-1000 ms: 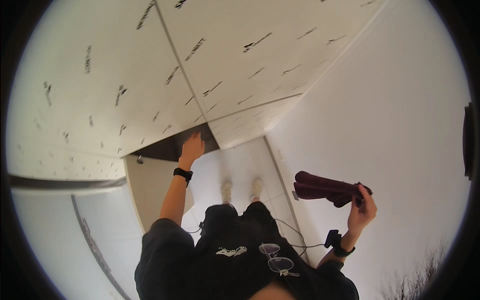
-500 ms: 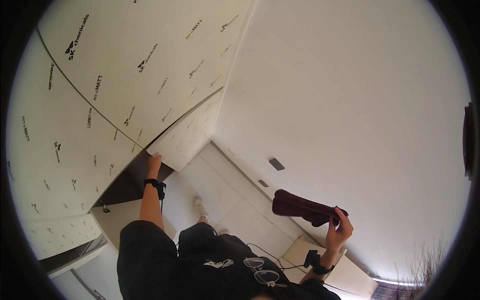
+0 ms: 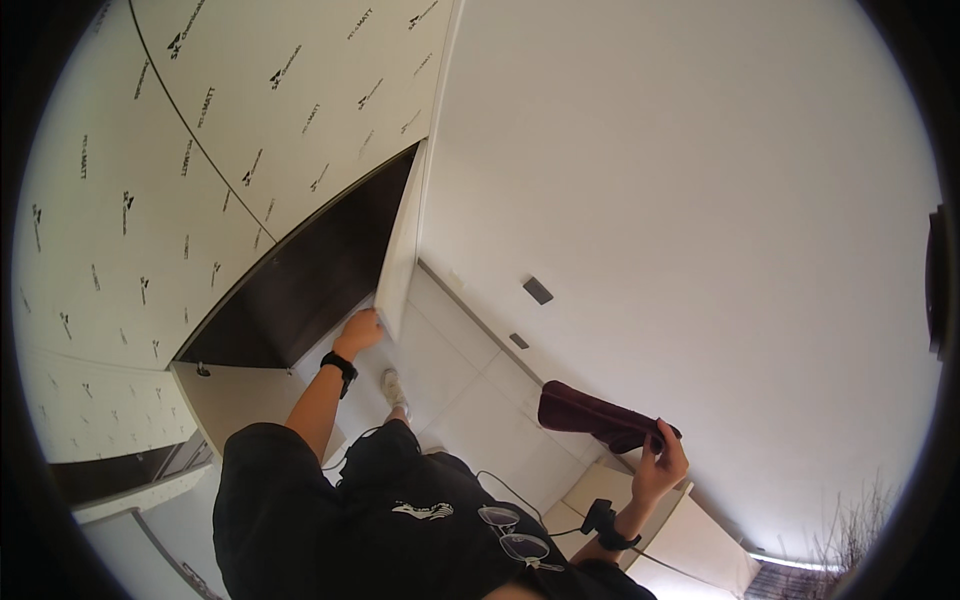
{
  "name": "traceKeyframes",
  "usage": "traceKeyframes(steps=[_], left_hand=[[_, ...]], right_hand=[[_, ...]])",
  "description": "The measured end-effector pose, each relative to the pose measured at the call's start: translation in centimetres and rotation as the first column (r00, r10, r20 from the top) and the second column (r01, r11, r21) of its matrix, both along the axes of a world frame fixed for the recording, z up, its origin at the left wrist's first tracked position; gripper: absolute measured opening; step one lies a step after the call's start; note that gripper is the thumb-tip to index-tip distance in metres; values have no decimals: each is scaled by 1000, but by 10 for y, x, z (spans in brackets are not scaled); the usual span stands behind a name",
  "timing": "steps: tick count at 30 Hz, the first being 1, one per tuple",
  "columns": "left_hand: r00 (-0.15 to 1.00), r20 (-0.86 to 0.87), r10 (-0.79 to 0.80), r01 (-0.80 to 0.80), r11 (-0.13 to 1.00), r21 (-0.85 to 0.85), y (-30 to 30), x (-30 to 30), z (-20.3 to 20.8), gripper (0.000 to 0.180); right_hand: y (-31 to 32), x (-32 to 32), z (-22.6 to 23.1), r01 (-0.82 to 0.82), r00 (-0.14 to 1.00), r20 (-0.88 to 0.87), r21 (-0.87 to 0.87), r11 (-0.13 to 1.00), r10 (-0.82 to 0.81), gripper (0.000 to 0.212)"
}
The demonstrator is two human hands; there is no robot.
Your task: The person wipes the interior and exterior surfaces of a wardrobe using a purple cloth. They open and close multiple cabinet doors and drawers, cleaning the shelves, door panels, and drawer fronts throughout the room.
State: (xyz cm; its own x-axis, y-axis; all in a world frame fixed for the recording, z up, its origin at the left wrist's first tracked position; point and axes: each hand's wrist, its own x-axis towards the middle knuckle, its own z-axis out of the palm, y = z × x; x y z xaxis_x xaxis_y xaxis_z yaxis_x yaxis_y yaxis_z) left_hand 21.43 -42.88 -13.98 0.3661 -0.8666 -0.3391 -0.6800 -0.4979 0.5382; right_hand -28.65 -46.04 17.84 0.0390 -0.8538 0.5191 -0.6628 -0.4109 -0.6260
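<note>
My left hand is closed at the edge of a pale cabinet door, which stands swung out toward the white wall. Behind that door is the dark inside of a cabinet. On its other side a second door is also swung out, with a hinge showing near its top corner. My right hand pinches one end of a long, soft, dark maroon folded cloth. The cloth hangs out sideways in front of the wall, away from the cabinet.
Tall panels with printed film rise above the cabinet. A white wall fills the right side, with a dark wall plate low on it. A partly pulled-out drawer sits lower left. Pale furniture and dry twigs are lower right.
My left hand has pulled the cabinet door much wider, swinging it to the right toward the wall, and more of the dark inside shows. My right hand keeps hold of the maroon cloth.
</note>
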Motion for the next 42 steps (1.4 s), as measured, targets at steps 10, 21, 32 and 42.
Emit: traceKeyframes(steps=[10,21,32,42], left_hand=[[945,-160,-285,265,955,-133,-85,-97,44,38],[888,-182,-421,367,890,-269,-156,-150,58,38],[860,-507,-60,-359,635,-684,-56,-104,175,15],[274,-917,291,-930,325,-174,106,36,172,28]], right_hand=[[65,-36,-16,72,997,31,63,995,-74,35],[157,-60,-14,307,947,65,85,948,-313,35],[151,-82,-45,171,938,294,76,982,-186,31],[58,2,-43,-330,873,393,41,943,288,30]])
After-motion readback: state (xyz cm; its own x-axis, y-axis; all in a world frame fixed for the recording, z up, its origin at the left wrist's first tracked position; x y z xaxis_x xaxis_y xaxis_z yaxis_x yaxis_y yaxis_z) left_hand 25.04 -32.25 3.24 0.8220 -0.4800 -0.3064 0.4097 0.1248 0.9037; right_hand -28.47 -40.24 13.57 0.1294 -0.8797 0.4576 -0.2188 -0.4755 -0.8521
